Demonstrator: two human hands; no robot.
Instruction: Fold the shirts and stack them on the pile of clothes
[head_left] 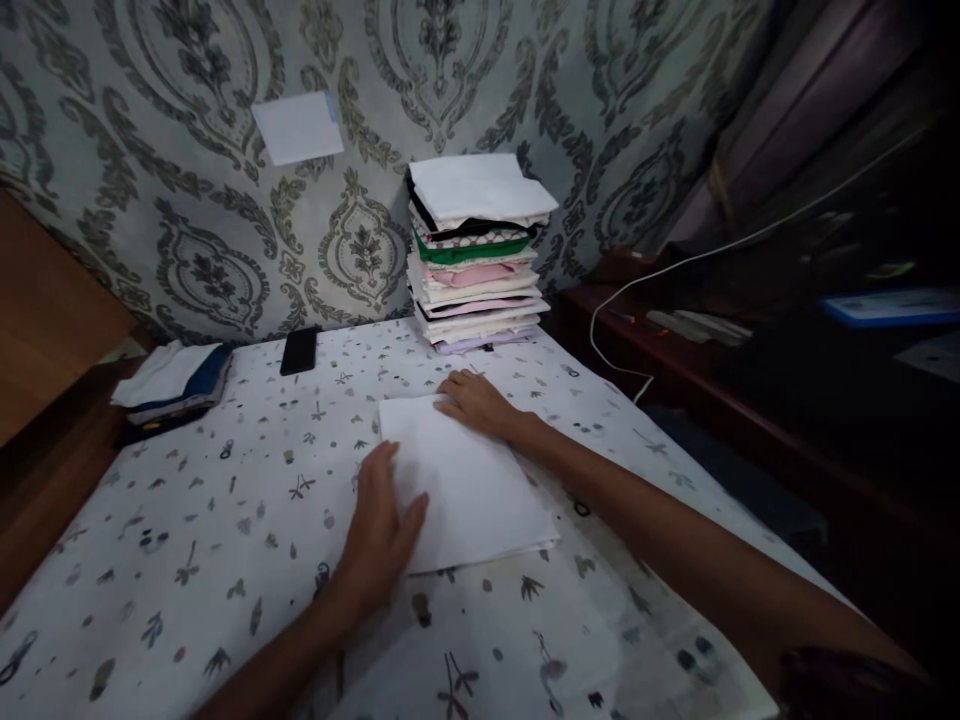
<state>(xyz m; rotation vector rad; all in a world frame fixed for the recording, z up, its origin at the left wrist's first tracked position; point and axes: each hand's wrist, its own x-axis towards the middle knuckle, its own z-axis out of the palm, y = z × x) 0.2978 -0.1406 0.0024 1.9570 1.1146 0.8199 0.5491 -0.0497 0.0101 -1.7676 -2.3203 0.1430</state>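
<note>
A folded white cloth (472,490) lies flat on the patterned sheet (277,540), in front of me. My left hand (379,530) is at the cloth's left edge, thumb apart from the fingers, holding nothing. On the far right corner of the cloth rests my right hand (476,402), palm down with its fingers stretched out. Beyond the hands, a tall stack of folded clothes (476,270) in white, green, pink and black stands against the wall, topped by a white piece.
A black phone (299,351) lies near the wall. At the far left is a smaller pile of folded clothes (176,380). A white paper (298,128) hangs on the patterned wall. On the right, a white cable (675,265) runs over a dark red ledge (675,370).
</note>
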